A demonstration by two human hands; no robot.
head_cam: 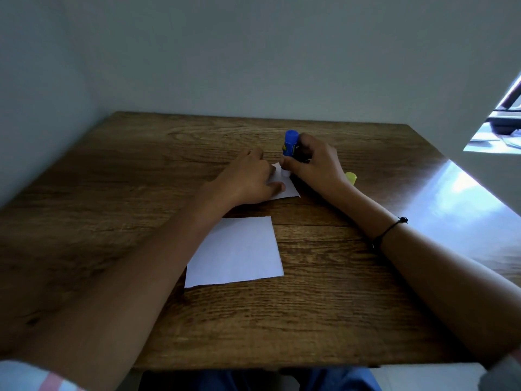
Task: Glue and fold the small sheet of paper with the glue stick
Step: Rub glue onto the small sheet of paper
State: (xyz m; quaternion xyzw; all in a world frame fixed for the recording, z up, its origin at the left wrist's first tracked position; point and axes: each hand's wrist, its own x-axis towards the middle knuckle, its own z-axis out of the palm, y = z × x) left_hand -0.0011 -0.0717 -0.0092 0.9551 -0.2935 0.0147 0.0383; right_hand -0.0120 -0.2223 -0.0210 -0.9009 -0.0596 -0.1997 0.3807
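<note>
A small white sheet of paper (289,189) lies on the wooden table (141,170), mostly hidden under my left hand (248,179), which lies flat on it with fingers spread. My right hand (313,162) grips a blue glue stick (290,143) held upside down, its white tip touching the paper's far corner. A yellow cap (351,177) sits on the table just behind my right wrist.
A larger white sheet (236,252) lies nearer to me, partly under my left forearm. The table stands against a pale wall at the back and left. A window with clutter is at the far right.
</note>
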